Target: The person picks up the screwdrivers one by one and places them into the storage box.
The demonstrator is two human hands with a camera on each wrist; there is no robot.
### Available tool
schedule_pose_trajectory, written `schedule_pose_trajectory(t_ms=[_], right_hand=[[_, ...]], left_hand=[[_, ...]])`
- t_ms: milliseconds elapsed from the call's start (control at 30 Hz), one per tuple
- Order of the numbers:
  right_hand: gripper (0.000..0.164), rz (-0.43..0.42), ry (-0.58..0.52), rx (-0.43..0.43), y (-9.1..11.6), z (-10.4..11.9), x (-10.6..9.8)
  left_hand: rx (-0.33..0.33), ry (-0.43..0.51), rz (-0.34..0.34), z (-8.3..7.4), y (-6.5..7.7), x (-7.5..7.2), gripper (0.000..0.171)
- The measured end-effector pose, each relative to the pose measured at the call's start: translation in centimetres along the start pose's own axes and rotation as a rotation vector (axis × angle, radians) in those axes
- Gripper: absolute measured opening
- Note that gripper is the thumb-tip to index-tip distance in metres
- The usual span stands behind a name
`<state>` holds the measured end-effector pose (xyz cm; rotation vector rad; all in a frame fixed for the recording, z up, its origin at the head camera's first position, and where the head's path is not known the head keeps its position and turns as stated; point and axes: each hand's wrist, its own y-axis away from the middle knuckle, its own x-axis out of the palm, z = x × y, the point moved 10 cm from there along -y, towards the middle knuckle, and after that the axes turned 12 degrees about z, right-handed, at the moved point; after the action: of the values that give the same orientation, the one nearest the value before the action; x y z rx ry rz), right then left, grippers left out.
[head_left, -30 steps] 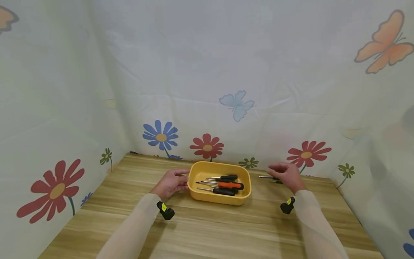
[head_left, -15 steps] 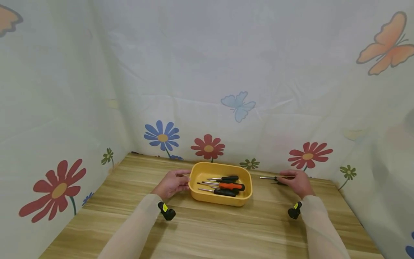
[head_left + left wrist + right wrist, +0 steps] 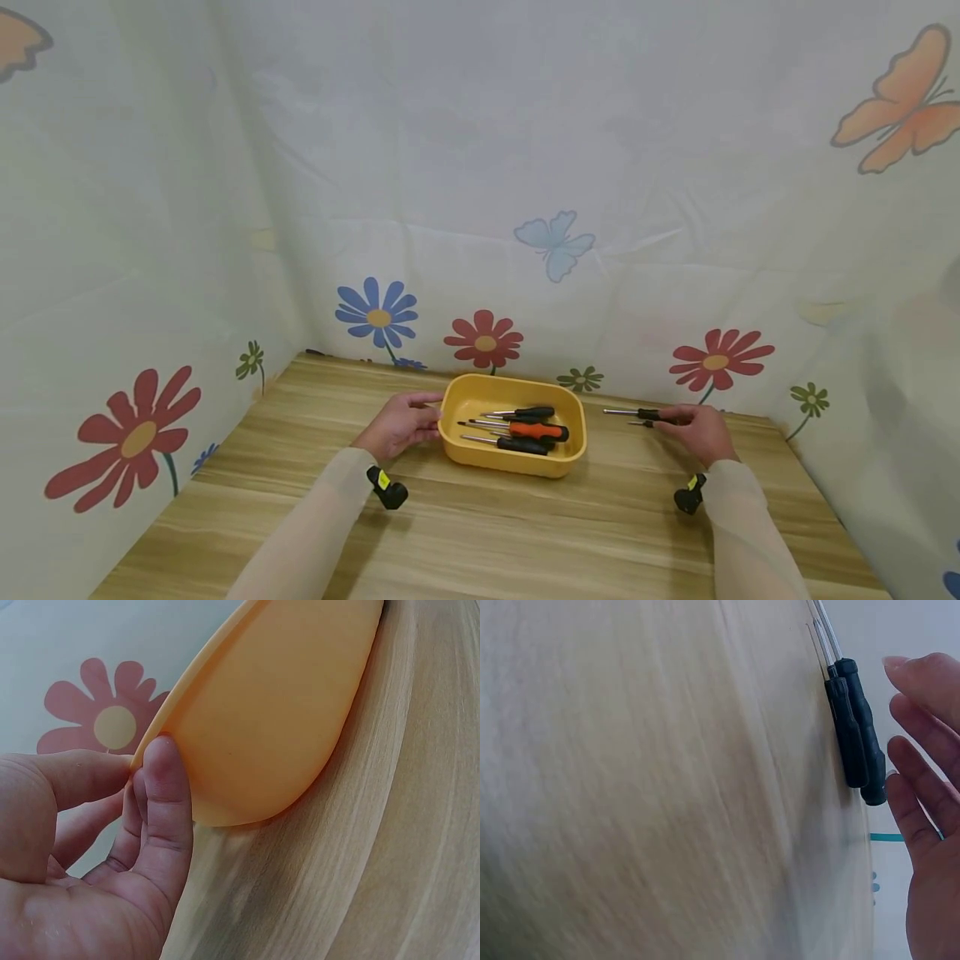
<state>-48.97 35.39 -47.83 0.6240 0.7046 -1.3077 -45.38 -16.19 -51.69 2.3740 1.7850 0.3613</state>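
Observation:
My left hand (image 3: 401,423) pinches the left end of a yellow plastic bin (image 3: 513,470), its fingertips at the rim in the left wrist view. Several screwdrivers lie inside the bin, one with an orange and black handle (image 3: 534,431), the others with black handles. To the right of the bin, my right hand (image 3: 701,432) hovers by two black-handled screwdrivers. In the right wrist view their handles lie side by side, the longer screwdriver (image 3: 866,735) behind the shorter screwdriver (image 3: 846,724). The fingers there are spread and loosely bent beside the handles, holding nothing.
Everything stands on a wood-grain table (image 3: 480,533). A pale cloth with printed flowers and butterflies (image 3: 555,246) hangs close behind the bin and along both sides. Small black cameras (image 3: 388,490) are strapped to both wrists.
My right hand has shifted to the right along the two screwdrivers, from their shafts toward the handle ends, uncovering more of them. The left hand and the bin keep their places.

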Motion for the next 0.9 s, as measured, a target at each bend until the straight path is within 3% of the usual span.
schedule_pose_trajectory(t_ms=[900], right_hand=[[0.022, -0.009, 0.014, -0.033, -0.36, -0.21, 0.98]], left_hand=[[0.005, 0.009, 0.030, -0.28, 0.16, 0.31, 0.045]])
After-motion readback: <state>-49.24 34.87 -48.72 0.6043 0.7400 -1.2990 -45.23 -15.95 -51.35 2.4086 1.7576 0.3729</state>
